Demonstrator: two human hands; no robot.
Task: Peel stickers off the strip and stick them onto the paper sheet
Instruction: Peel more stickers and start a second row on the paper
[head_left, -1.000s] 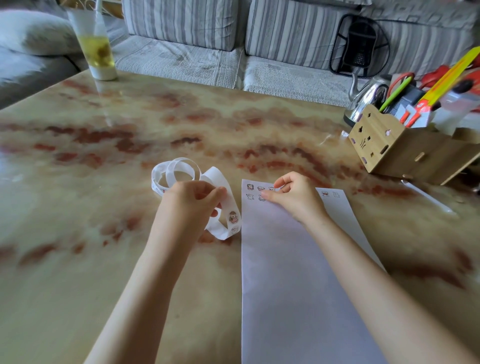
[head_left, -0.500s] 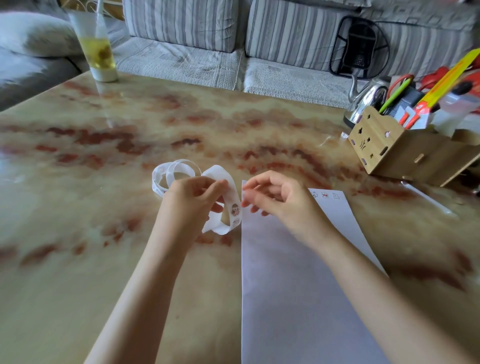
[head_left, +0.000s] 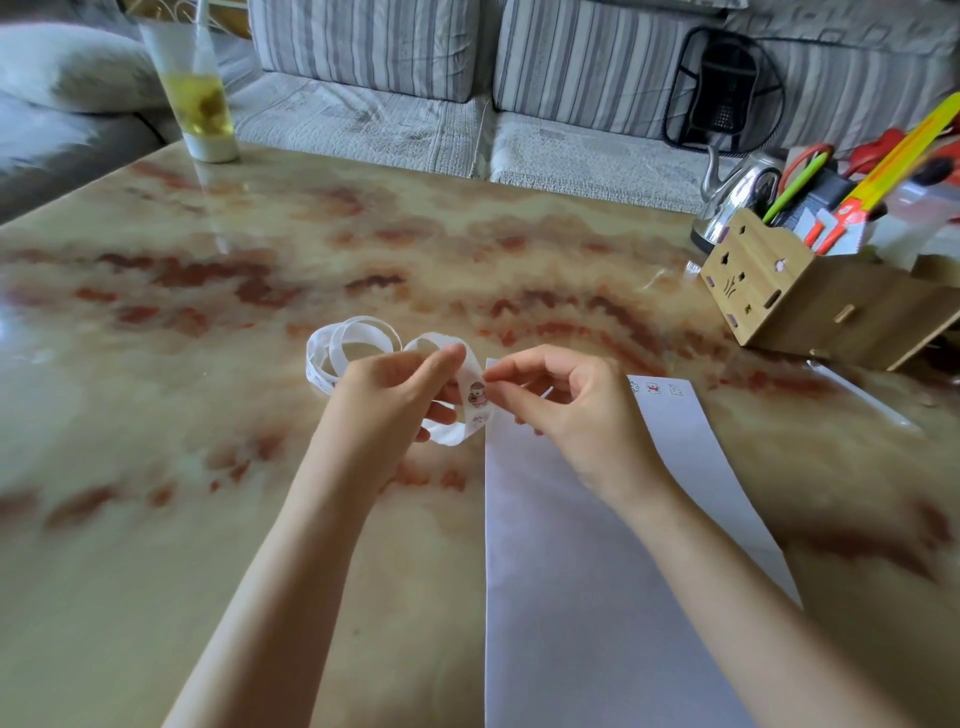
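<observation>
Strip (head_left: 358, 335): white, looped, held above the desk (head_left: 182, 493), just left of the paper (head_left: 597, 597).
Sticker (head_left: 477, 393): on the strip; right hand (head_left: 566, 410) fingers pinch its edge.
Left hand (head_left: 395, 400): fingers curled, pinching the strip.
Paper: flat on the desk, small stickers (head_left: 653, 388) at its far edge.
Desk: glossy marble, red veining. It carries a glass (head_left: 200, 98), kettle (head_left: 737, 192) and wooden box (head_left: 789, 296).
Behind: striped sofa (head_left: 374, 57).

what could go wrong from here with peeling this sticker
The right hand pinches just the edge of the small sticker, so it might tear or fold onto itself. The left hand holds the sticker strip by one loop; its loose coils could catch the sticky side. Neither hand rests on the paper sheet, so it may slide during pressing.
</observation>
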